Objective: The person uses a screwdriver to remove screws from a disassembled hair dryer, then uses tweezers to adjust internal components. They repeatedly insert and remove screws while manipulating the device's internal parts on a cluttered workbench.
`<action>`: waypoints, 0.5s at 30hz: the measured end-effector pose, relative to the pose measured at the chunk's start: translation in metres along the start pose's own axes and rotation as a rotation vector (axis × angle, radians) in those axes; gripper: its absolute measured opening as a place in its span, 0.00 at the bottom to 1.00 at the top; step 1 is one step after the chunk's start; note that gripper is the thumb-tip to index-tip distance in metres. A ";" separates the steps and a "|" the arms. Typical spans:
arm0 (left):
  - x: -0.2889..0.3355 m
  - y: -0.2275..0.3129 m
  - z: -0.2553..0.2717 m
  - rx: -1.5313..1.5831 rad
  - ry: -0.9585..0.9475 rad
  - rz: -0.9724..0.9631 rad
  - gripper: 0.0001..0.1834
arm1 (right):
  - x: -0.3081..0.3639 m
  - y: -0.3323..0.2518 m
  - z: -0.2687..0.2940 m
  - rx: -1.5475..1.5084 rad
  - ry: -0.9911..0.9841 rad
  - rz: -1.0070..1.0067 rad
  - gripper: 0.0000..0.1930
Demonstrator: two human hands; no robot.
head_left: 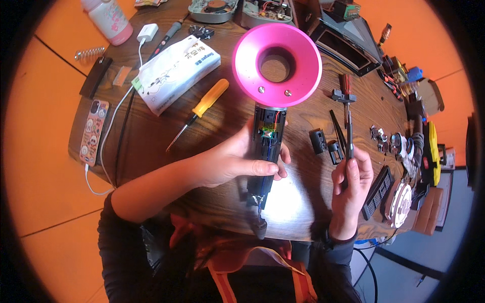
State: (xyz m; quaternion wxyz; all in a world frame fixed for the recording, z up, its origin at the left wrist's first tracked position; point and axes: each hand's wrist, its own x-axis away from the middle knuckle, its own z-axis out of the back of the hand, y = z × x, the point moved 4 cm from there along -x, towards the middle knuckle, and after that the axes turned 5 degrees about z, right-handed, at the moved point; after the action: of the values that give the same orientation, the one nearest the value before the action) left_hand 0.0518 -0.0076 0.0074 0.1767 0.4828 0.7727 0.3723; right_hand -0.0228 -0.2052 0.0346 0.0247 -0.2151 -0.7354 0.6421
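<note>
My left hand (247,157) is closed around the opened black handle of a hair dryer (277,39), thumb across its front. The dryer's pink flared ring points up, with two small metal screws showing on its lower face. Inside the handle a green circuit board (268,132) and wires are exposed, and a dark cable hangs from the lower end. To the right, my right hand (353,174) grips a slim dark pointed tool (349,134) upright between thumb and fingers, apart from the dryer. Whether it is a pair of tweezers I cannot tell. Small black plastic parts (318,141) lie beside it.
A yellow-handled screwdriver (208,100) and a tissue pack (177,76) lie left of the dryer. Further left is a phone (94,131) on a white cable. A red-handled screwdriver (345,85) lies beyond my right hand. Loose parts and a black vent grille (378,193) crowd the right edge.
</note>
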 end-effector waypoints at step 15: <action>0.001 -0.005 -0.010 -0.189 0.020 -0.074 0.45 | 0.005 0.004 -0.010 0.005 -0.001 -0.020 0.11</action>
State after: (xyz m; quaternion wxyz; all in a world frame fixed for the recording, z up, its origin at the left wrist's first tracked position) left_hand 0.0427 -0.0119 0.0103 0.2273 0.4314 0.7532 0.4414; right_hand -0.0233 -0.1934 0.0314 0.0312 -0.2072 -0.7361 0.6437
